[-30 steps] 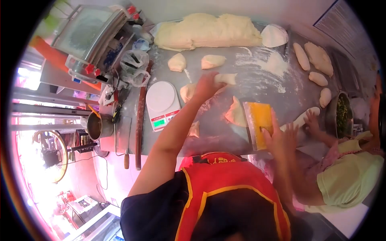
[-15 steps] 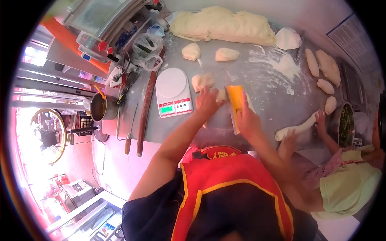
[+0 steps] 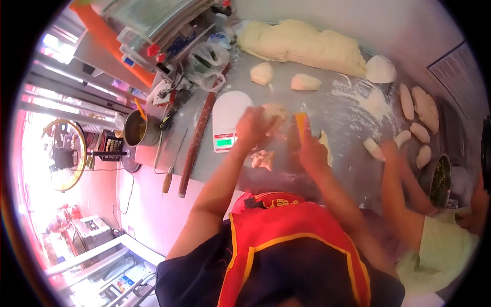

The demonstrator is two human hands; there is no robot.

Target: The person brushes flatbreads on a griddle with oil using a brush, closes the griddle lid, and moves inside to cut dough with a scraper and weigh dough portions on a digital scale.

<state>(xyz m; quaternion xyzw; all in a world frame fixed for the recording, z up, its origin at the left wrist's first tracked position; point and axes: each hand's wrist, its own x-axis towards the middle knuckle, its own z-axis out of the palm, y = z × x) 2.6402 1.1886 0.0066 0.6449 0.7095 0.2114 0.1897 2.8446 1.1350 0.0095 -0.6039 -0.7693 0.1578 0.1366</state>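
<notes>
Bowl (image 3: 450, 173): greens (image 3: 440, 182) inside, near counter's (image 3: 353, 153) right edge.
Right hand (image 3: 313, 154): fingers grasping yellow scraper (image 3: 301, 124).
Left hand (image 3: 251, 128): by dough piece (image 3: 275, 113); cannot tell whether fingers grasp.

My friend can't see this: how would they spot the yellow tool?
Find the grey worktop beyond the red apron, then the white scale. To the scale's right, the wearer's right hand holds the yellow tool. Its yellow stands out from the pale dough pieces.

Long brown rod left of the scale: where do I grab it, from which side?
Probably grip the rod by its near end, from your side of the table: that end juts past the edge, leaving room to wrap around it, while the plastic bag crowds the far end.
</notes>
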